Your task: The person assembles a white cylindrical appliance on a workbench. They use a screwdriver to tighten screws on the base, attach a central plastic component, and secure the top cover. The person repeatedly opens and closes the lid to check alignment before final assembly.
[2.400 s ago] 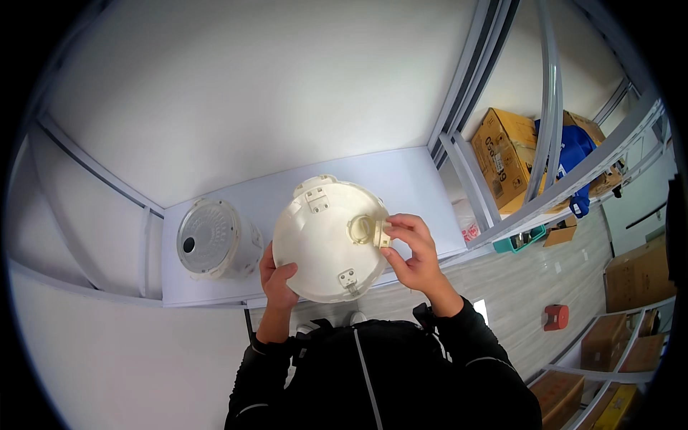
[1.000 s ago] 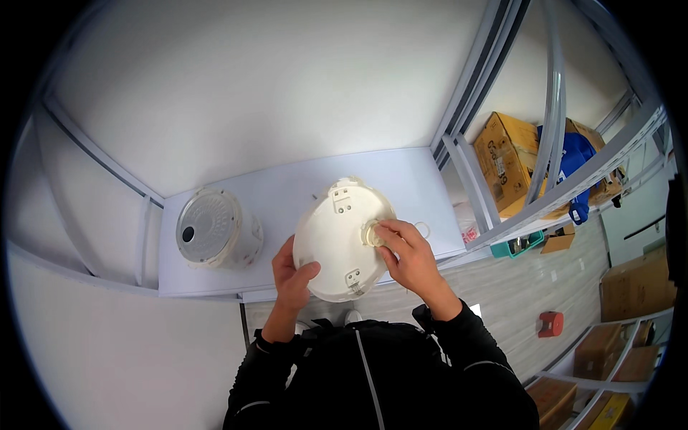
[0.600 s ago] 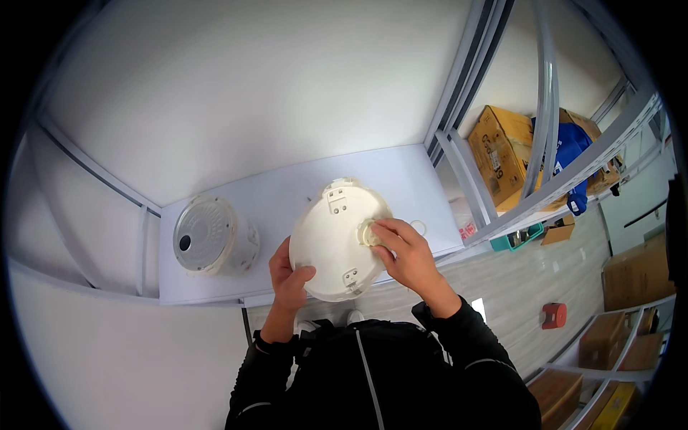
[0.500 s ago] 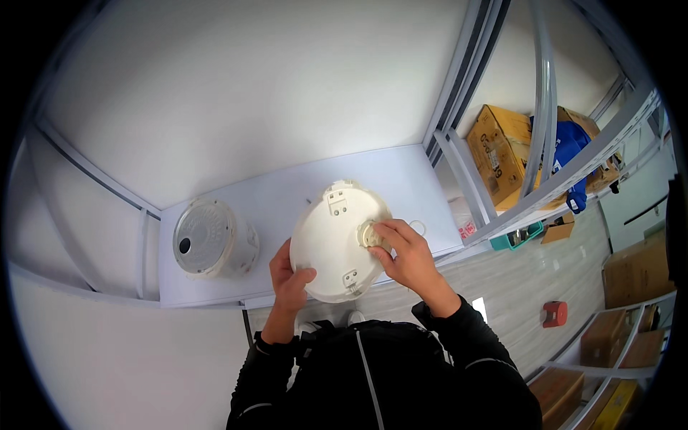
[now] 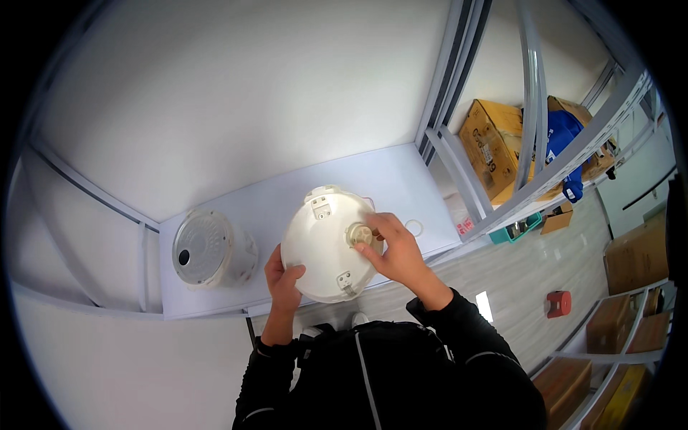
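Being held at frame centre, head view: cream shell (image 5: 315, 251) | judged light, stiff, rather slippery; best gripped by the rim | lower-left edge pinched by left hand (image 5: 284, 282); round fitting (image 5: 357, 235) pinched by right hand (image 5: 398, 252) | glossy, rounded, bracket (image 5: 321, 208) fixed near top

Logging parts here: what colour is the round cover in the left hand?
Off-white; the round cover shows best in the head view, the only one.

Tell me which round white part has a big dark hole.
The drum-shaped part on the table: its grey disc has that hole; the cover in the left hand shows none like it.
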`<state>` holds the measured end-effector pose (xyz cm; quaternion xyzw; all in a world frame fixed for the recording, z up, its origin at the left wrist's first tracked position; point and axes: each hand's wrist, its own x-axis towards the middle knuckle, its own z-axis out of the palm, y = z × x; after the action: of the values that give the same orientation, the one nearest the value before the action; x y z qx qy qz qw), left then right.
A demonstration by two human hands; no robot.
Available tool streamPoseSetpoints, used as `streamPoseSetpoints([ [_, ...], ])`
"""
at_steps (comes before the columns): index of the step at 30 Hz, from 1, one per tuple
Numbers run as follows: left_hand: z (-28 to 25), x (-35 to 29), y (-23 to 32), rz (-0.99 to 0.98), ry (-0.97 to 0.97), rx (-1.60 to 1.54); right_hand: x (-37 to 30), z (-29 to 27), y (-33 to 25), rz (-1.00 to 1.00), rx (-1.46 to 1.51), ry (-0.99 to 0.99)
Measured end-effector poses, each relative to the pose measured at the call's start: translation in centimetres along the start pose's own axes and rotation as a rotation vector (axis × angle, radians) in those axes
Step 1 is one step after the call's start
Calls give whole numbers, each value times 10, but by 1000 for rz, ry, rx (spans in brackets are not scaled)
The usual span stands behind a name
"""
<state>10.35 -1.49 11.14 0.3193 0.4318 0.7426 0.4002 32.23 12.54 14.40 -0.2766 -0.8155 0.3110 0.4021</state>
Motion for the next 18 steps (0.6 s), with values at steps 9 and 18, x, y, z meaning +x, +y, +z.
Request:
streamPoseSetpoints([
  [9,-12,0,-3,-98,218,-174,-26,-8,172,399,-433,132],
  [18,-35,-5,-8,-104,256,-140,-51,9,224,627,-629,47],
])
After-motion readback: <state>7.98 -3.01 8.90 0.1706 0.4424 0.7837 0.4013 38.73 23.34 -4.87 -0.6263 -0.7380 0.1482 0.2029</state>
